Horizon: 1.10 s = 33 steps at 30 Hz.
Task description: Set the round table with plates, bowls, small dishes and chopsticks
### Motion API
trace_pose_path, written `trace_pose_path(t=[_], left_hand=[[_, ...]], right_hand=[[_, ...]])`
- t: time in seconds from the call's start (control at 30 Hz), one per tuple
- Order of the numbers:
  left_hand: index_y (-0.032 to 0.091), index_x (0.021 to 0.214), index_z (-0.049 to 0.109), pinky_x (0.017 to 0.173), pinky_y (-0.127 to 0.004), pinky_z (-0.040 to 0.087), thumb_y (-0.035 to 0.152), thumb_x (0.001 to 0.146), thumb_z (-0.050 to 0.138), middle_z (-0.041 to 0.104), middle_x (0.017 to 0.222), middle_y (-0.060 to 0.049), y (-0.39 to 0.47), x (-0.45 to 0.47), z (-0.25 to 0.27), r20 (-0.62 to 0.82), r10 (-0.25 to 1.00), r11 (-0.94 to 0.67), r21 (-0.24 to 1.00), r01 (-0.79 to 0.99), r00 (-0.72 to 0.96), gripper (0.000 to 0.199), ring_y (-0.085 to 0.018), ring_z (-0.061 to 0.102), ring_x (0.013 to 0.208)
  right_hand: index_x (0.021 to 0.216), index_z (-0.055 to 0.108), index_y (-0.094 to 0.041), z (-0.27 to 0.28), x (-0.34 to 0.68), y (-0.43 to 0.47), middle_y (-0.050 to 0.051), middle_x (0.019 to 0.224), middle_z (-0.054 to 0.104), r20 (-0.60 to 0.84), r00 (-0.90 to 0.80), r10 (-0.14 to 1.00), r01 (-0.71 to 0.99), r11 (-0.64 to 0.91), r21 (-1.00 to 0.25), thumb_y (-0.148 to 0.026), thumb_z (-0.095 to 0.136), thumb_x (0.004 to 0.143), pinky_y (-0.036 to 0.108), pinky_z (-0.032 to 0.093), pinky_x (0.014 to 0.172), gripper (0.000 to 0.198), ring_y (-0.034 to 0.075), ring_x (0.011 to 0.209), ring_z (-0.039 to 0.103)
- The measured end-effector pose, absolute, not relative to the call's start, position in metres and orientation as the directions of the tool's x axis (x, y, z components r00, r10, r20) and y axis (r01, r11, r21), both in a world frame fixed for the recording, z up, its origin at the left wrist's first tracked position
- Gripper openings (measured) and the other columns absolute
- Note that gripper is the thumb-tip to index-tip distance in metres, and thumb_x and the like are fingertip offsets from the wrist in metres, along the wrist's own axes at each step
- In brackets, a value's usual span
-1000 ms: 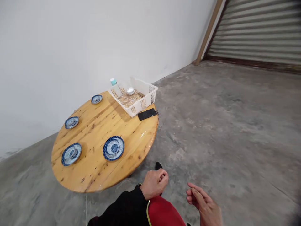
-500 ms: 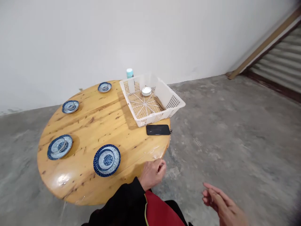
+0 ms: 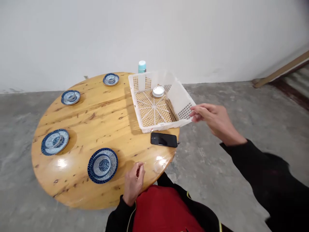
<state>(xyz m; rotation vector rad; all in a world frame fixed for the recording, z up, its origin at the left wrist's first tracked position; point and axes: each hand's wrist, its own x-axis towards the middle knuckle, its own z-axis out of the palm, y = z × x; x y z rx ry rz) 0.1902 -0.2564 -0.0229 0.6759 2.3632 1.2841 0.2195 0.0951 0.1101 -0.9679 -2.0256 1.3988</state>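
The white plastic basket [image 3: 180,100] sits at the far right edge of the round wooden table [image 3: 101,129], its long axis running from the near edge toward the wall, the right corner overhanging the rim. Inside lie a small white lidded jar [image 3: 158,91] at the far end and a bundle of chopsticks [image 3: 171,109] along the right wall, pointing the same way as the basket. The right hand [image 3: 213,119], which hung low and open over the floor half a second ago, has risen to the basket's near right corner; its fingers are loosely spread and seem just short of the rim, though contact is hard to judge. The left hand [image 3: 133,183] rests on the table's near edge, curled, holding nothing visible. A black phone [image 3: 164,140] lies just before the basket, its screen dark. No writing is legible anywhere
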Motion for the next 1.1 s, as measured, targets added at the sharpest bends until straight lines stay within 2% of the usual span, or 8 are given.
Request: trace_pose_path(t=[0.13, 0.2, 0.4, 0.57, 0.7, 0.87, 1.1], left_hand=[[0.017, 0.102, 0.068, 0.060, -0.025, 0.053, 0.037, 0.098, 0.048, 0.073, 0.072, -0.002, -0.234, 0.189, -0.026, -0.066, 0.402, 0.507, 0.847, 0.162, -0.913, 0.028, -0.016, 0.069, 0.059], [0.017, 0.103, 0.068, 0.061, -0.025, 0.054, 0.035, 0.099, 0.049, 0.072, 0.071, -0.001, -0.217, 0.180, -0.017, -0.052, 0.371, 0.509, 0.847, 0.156, -0.927, 0.026, -0.015, 0.069, 0.060], [0.017, 0.106, 0.067, 0.063, -0.023, 0.055, 0.029, 0.099, 0.052, 0.074, 0.076, -0.001, -0.141, 0.115, 0.038, 0.085, 0.394, 0.536, 0.788, 0.304, -0.915, 0.021, -0.014, 0.071, 0.063], [0.018, 0.108, 0.066, 0.069, -0.021, 0.056, 0.022, 0.100, 0.052, 0.075, 0.083, -0.001, -0.078, 0.090, 0.053, 0.187, 0.416, 0.459, 0.801, 0.384, -0.890, 0.017, -0.011, 0.072, 0.068], [0.018, 0.109, 0.066, 0.066, -0.019, 0.055, 0.017, 0.099, 0.052, 0.074, 0.079, 0.000, -0.056, 0.097, 0.042, 0.163, 0.452, 0.416, 0.831, 0.368, -0.877, 0.018, -0.011, 0.071, 0.067], [0.018, 0.107, 0.066, 0.065, -0.019, 0.054, 0.017, 0.098, 0.052, 0.073, 0.077, 0.000, -0.056, 0.101, 0.032, 0.106, 0.414, 0.448, 0.841, 0.304, -0.904, 0.017, -0.011, 0.071, 0.068], [0.018, 0.107, 0.067, 0.065, -0.019, 0.055, 0.021, 0.099, 0.051, 0.073, 0.078, 0.000, -0.057, 0.103, 0.033, 0.091, 0.374, 0.469, 0.840, 0.273, -0.923, 0.018, -0.011, 0.070, 0.065]], right_hand=[[0.074, 0.066, -0.015, 0.077, 0.123, 0.163, 0.007, 0.071, 0.068, -0.199, -0.623, 0.756, 0.367, 0.058, -0.928, -0.013, 0.060, 0.091, 0.024, 0.049, 0.052, 0.019, 0.013, 0.053, 0.059], [0.072, 0.062, -0.015, 0.052, 0.085, 0.195, 0.006, 0.070, 0.066, -0.269, -0.623, 0.735, 0.404, 0.008, -0.915, -0.009, 0.058, 0.093, 0.023, 0.050, 0.051, 0.022, 0.012, 0.053, 0.059], [0.074, 0.057, -0.016, -0.009, 0.009, 0.261, 0.003, 0.059, 0.058, -0.368, -0.565, 0.738, 0.490, -0.059, -0.870, -0.006, 0.062, 0.091, 0.025, 0.051, 0.047, 0.020, 0.016, 0.050, 0.060], [0.092, 0.060, -0.013, -0.043, -0.030, 0.282, 0.001, 0.056, 0.057, -0.480, -0.532, 0.697, 0.512, -0.187, -0.839, -0.013, 0.059, 0.097, 0.026, 0.053, 0.049, 0.005, 0.018, 0.052, 0.061], [0.104, 0.058, -0.009, -0.065, -0.050, 0.286, 0.001, 0.057, 0.058, -0.550, -0.504, 0.666, 0.523, -0.271, -0.808, -0.015, 0.054, 0.101, 0.024, 0.054, 0.051, 0.008, 0.016, 0.052, 0.061], [0.115, 0.054, -0.010, -0.080, -0.064, 0.285, -0.001, 0.060, 0.058, -0.596, -0.461, 0.657, 0.516, -0.347, -0.783, -0.012, 0.045, 0.102, 0.021, 0.054, 0.046, 0.016, 0.015, 0.051, 0.061], [0.116, 0.054, -0.009, -0.083, -0.070, 0.282, 0.000, 0.059, 0.059, -0.628, -0.453, 0.633, 0.521, -0.383, -0.763, -0.005, 0.045, 0.097, 0.019, 0.053, 0.042, 0.022, 0.015, 0.047, 0.060]])
